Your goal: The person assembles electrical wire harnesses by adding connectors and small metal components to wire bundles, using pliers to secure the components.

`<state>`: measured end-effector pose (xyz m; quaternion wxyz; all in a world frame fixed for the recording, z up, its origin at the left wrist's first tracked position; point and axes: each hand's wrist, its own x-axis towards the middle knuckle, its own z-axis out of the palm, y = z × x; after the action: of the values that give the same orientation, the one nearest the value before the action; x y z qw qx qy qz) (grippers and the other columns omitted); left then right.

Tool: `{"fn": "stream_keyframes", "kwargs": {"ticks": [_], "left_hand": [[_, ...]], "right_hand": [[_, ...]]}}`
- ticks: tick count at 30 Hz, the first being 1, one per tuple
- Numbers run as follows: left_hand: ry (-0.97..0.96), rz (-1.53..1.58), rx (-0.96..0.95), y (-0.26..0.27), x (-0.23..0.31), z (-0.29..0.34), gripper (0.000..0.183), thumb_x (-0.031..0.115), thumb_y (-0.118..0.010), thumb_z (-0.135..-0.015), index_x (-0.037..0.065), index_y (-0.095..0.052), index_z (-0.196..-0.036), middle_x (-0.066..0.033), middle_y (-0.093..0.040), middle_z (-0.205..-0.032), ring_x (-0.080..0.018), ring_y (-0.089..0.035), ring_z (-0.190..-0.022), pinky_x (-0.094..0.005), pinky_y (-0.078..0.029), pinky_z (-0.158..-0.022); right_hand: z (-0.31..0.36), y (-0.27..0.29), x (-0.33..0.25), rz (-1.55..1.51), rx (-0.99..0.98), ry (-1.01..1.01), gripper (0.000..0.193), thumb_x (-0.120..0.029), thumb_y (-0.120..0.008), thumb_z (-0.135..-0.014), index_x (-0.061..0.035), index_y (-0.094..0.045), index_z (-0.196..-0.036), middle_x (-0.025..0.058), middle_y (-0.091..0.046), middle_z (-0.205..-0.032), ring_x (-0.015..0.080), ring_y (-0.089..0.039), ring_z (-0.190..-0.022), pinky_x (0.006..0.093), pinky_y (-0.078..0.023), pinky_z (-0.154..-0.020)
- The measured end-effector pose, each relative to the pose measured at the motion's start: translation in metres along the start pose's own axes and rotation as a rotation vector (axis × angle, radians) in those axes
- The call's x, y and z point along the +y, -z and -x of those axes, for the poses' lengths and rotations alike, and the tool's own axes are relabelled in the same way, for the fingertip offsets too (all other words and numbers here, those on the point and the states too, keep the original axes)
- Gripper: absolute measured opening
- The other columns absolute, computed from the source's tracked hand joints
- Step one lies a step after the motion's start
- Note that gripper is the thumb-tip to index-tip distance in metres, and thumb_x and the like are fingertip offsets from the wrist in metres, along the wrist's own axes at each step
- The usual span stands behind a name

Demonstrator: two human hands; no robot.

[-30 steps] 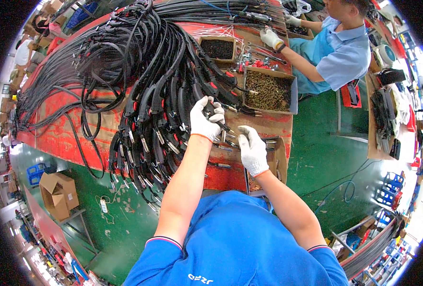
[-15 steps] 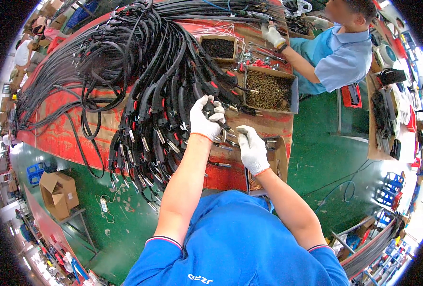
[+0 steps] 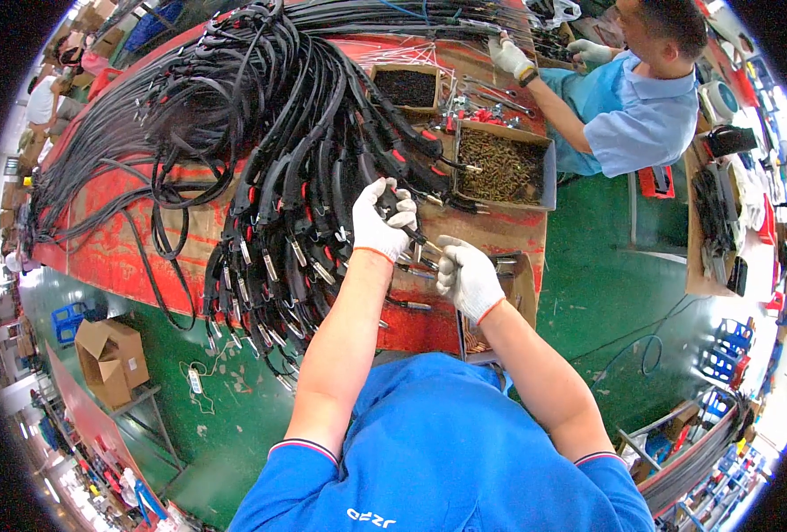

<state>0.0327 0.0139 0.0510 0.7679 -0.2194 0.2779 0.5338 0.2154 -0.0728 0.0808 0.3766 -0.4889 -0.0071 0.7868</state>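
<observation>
My left hand (image 3: pixel 381 218), in a white knit glove, is closed around a black welding torch (image 3: pixel 422 240) with a slim metal end. That end points right and slightly toward me. My right hand (image 3: pixel 471 277), gloved too, has its fingers closed at the tip of the same torch; whether a small part is in them is hidden. Left of my hands hangs a thick bundle of similar torches (image 3: pixel 274 191), black with red triggers and bare metal ends over the table's near edge. More torch ends lie just beneath my hands.
Beyond my right hand stands a box (image 3: pixel 550 182) of small brass fittings, and behind it a box (image 3: pixel 407 110) of small black parts. Another cardboard box (image 3: pixel 524 297) sits beside my right wrist. Pliers (image 3: pixel 500 91) lie at the back. A co-worker (image 3: pixel 637 115) with gloved hands stands at the far right.
My right hand has moved slightly left and closed on the torch's tip. My left hand stays about where it was. The co-worker has shifted a little to the right.
</observation>
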Motion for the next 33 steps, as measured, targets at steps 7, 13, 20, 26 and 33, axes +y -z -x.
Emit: {"fn": "stream_keyframes", "kwargs": {"ticks": [7, 13, 20, 26, 33], "left_hand": [[-0.009, -0.029, 0.026, -0.006, -0.002, 0.001, 0.017, 0.026, -0.064, -0.096, 0.009, -0.063, -0.097, -0.0081, -0.055, -0.088, -0.0147, -0.048, -0.063, -0.0216, -0.031, -0.042], [0.006, 0.002, -0.002, -0.001, 0.001, 0.000, 0.013, 0.024, -0.064, -0.095, 0.012, -0.061, -0.096, -0.0086, -0.056, -0.084, -0.0166, -0.048, -0.063, -0.0220, -0.031, -0.040], [-0.012, -0.046, 0.015, -0.006, -0.001, 0.005, 0.016, 0.026, -0.062, -0.097, 0.010, -0.063, -0.096, -0.0061, -0.054, -0.088, -0.0126, -0.044, -0.060, -0.0219, -0.029, -0.042], [0.009, -0.106, -0.009, -0.005, 0.001, 0.004, 0.017, 0.028, -0.061, -0.098, 0.010, -0.063, -0.100, -0.0071, -0.055, -0.087, -0.0124, -0.043, -0.060, -0.0219, -0.029, -0.042], [-0.008, -0.114, 0.003, 0.010, 0.009, 0.002, 0.019, 0.027, -0.065, -0.096, 0.008, -0.065, -0.097, -0.0076, -0.052, -0.089, -0.0138, -0.044, -0.065, -0.0207, -0.030, -0.041]], "right_hand": [[0.024, 0.011, 0.004, 1.418, 0.195, 1.058, 0.022, -0.024, -0.062, -0.099, -0.0060, -0.069, -0.110, 0.0171, -0.073, -0.097, 0.0274, -0.073, -0.086, 0.0368, -0.056, -0.074], [0.019, 0.006, -0.007, 1.777, 0.162, 1.219, 0.015, -0.025, -0.066, -0.094, -0.0099, -0.067, -0.093, 0.0130, -0.066, -0.079, 0.0329, -0.066, -0.072, 0.0449, -0.052, -0.065], [0.009, 0.012, 0.003, 1.504, 0.128, 1.119, 0.020, -0.026, -0.063, -0.096, -0.0078, -0.070, -0.093, 0.0153, -0.069, -0.084, 0.0353, -0.069, -0.080, 0.0449, -0.054, -0.072], [-0.003, 0.024, 0.001, 1.127, -0.053, 0.544, 0.034, -0.031, -0.062, -0.097, 0.0013, -0.071, -0.104, 0.0177, -0.071, -0.086, 0.0258, -0.067, -0.081, 0.0383, -0.052, -0.077], [0.013, 0.024, -0.028, 1.258, -0.170, 0.248, 0.038, -0.038, -0.055, -0.102, -0.0029, -0.069, -0.100, 0.0127, -0.070, -0.083, 0.0273, -0.067, -0.075, 0.0411, -0.053, -0.071]]}}
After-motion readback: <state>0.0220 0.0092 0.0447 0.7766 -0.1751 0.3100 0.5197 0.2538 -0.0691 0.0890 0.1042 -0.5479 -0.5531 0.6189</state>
